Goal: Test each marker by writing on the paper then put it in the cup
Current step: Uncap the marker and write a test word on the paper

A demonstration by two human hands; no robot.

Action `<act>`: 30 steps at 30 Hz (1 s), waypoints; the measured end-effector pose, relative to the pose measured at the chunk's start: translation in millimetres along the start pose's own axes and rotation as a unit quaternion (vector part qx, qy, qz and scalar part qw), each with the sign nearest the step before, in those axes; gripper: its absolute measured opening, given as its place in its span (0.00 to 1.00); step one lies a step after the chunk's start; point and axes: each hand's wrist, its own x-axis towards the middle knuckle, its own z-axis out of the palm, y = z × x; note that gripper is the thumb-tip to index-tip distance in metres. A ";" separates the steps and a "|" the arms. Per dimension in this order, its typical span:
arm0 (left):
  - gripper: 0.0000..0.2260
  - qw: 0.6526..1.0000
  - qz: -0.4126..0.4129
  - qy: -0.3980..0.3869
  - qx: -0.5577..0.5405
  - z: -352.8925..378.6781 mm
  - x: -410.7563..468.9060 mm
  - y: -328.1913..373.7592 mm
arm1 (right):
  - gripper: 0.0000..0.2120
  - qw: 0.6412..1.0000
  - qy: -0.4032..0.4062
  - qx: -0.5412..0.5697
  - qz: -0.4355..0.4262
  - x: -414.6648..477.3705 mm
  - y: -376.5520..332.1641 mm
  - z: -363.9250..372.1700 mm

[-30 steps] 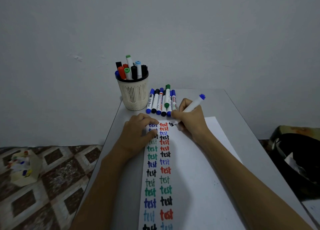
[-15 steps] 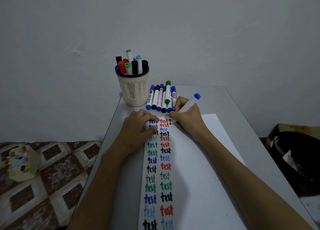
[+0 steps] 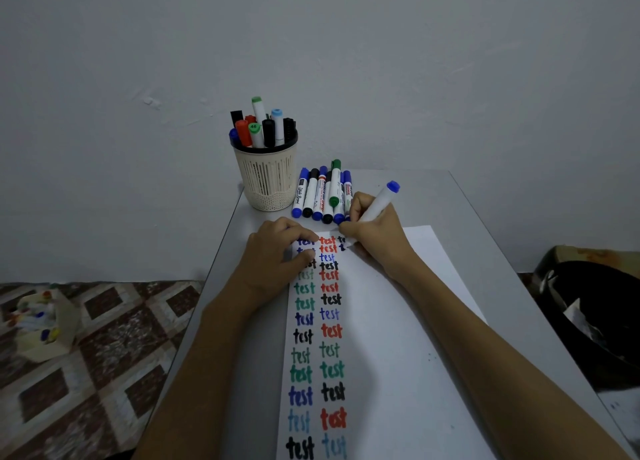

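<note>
Several markers [image 3: 322,196] beside cup [image 3: 266,182] (crowded), dark bag [image 3: 595,307] right

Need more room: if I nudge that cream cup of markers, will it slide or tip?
Likely top-heavy: markers stand well above the cup. It narrows toward its base, so a high push may tip it.

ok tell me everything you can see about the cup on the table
The cup is cream, plastic-looking, with vertical slots, a fine mesh band at its base and a black rim. It stands upright at the far left corner of the table, holding capped markers in red, black, green and blue. Loose markers lie just right of it.
</note>
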 end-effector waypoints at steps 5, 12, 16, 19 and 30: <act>0.18 1.000 0.001 0.000 0.002 0.1 1.0 -1.4 | 0.14 0.999 0.017 0.032 0.005 -2.2 -0.6 -0.7; 0.25 1.000 0.007 0.006 0.003 -0.5 -0.1 -0.7 | 0.12 1.000 0.015 0.010 -0.011 -2.9 0.2 -1.0; 0.19 1.000 0.002 0.007 -0.001 -2.0 -1.1 2.5 | 0.13 1.000 0.009 0.010 -0.008 -3.8 -2.9 -0.7; 0.19 1.000 0.003 0.007 -0.003 -2.3 -1.1 2.9 | 0.14 0.999 0.039 0.028 -0.015 -4.1 -3.2 -1.3; 0.18 1.000 0.010 0.008 0.002 -2.1 -0.2 2.2 | 0.15 0.999 0.032 0.030 -0.013 -5.0 -4.4 -2.7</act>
